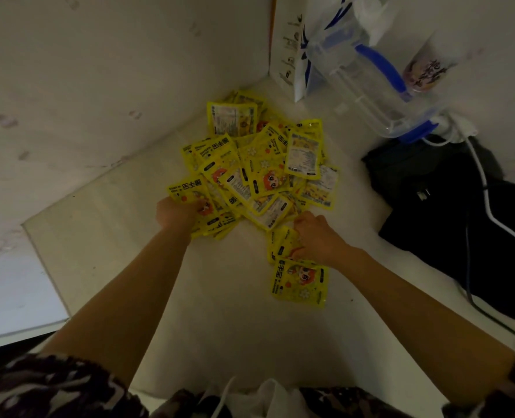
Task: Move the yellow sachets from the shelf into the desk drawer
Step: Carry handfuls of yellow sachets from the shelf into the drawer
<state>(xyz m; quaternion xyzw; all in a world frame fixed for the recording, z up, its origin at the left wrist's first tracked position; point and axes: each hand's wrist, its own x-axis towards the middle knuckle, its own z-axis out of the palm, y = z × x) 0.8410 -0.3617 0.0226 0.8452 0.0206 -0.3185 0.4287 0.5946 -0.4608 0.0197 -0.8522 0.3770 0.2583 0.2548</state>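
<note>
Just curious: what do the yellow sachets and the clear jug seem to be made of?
Sachets: probably glossy printed plastic or foil film; flat, with sealed edges and faint sheen. Jug: looks like clear hard plastic, see-through, with blue handle and trim.

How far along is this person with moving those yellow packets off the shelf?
Hardly started, it seems. Nothing visibly moved yet: a big pile of yellow sachets lies on the shelf, and no drawer is in view. In hand: the left hand grips sachets at the pile's near-left edge, and the right hand gathers a few at its near-right edge. Left: carrying nearly all of them to the drawer.
</note>
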